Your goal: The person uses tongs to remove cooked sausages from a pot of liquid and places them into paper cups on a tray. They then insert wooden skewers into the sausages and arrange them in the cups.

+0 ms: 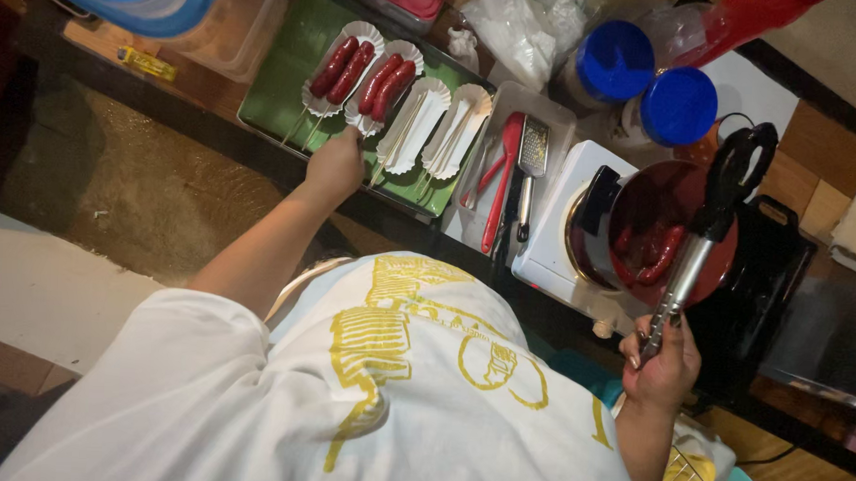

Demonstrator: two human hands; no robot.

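The left hand (335,166) is closed in a pinch on the rim of a white fluted paper tray (387,83) holding two glossy red sausages (388,84), which sits on a flat green tray (292,65) on the table. The right hand (664,364) is curled tight around the steel shaft of long black-tipped metal tongs (713,217), held over a round red pan (670,230) of sausages on a white square stove (556,235).

small yellow packet (147,64) — on the counter's left edge.
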